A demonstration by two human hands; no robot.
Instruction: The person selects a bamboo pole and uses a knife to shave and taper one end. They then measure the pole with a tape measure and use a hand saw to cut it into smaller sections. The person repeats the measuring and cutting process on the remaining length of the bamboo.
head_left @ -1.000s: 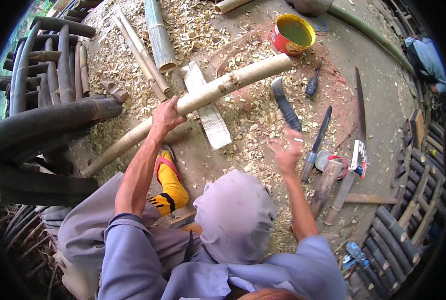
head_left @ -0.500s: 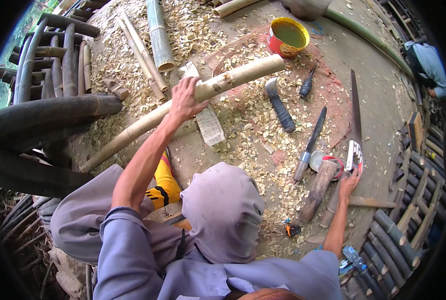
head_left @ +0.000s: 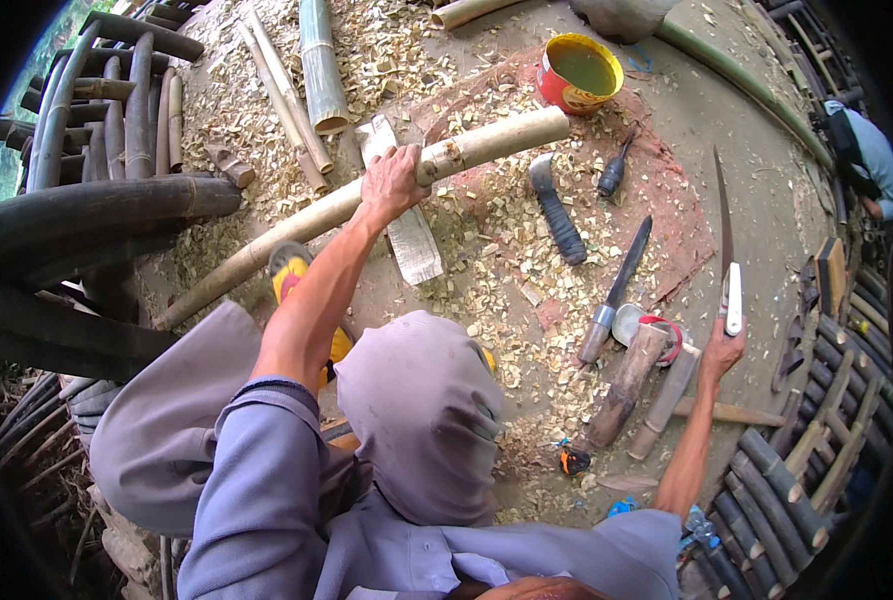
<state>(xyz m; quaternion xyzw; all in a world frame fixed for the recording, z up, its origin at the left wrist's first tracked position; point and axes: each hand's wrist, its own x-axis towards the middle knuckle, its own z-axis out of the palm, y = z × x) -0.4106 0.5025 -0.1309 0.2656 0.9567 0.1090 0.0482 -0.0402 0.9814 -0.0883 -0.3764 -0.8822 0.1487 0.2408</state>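
Note:
A long peeled bamboo pole (head_left: 296, 230) slants up to the right across a flat pale board (head_left: 413, 245). My left hand (head_left: 391, 183) grips the pole where it crosses that board. Over on the right, my right hand (head_left: 723, 350) is closed round the lower end of a handsaw's white handle (head_left: 733, 300). The saw's narrow dark blade points away from me. Near that hand are a knife (head_left: 616, 295) with a metal collar, a dark round log piece (head_left: 628, 385) and a wooden-handled tool (head_left: 663, 405).
Beyond the pole lie a curved blade with a wrapped handle (head_left: 563, 220) and a dark pointed tool (head_left: 616, 165). A red and yellow bucket (head_left: 578, 80) holds greenish liquid. Wood chips cover the ground. Dark bamboo racks (head_left: 111, 215) stand left. Another person (head_left: 866, 150) is at the far right.
My right hand has turned the saw, so its white handle now shows edge-on. My left hand has shifted slightly right along the pole. My knee has moved and a yellow shoe shows more.

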